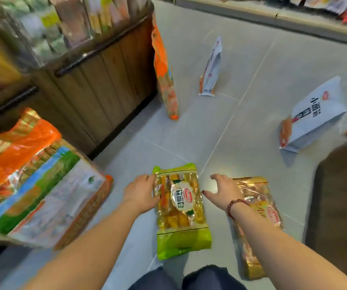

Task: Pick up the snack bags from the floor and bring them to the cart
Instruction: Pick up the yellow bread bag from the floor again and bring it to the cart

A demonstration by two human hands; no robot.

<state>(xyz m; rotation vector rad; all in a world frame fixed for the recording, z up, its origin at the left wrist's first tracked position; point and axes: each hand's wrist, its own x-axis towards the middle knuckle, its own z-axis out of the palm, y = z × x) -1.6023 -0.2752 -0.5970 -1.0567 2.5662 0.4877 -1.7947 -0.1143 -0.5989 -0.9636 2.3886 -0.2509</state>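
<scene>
- Green snack bag (182,210): laid flat on the floor tiles (252,126), touched at its upper left edge by the left hand (141,192), fingers curled, grip not closed.
- Right hand (223,190): spread open, empty, between the green bag and the gold snack bag (256,222).
- Wooden display bin (97,80): packaged goods stacked inside, blurred.

The floor (252,65) is laid with large pale grey tiles, thin light grout lines crossing it, and a soft glare of overhead light shows on the near tiles. On the left stands a wooden display stand (105,80) with vertical brown slats and a dark rail, its upper shelves blurred with packaged goods. Along the far edge runs a low grey shelf base (272,15). At the near right sits a dark brown shape (341,206), possibly another fixture.
</scene>
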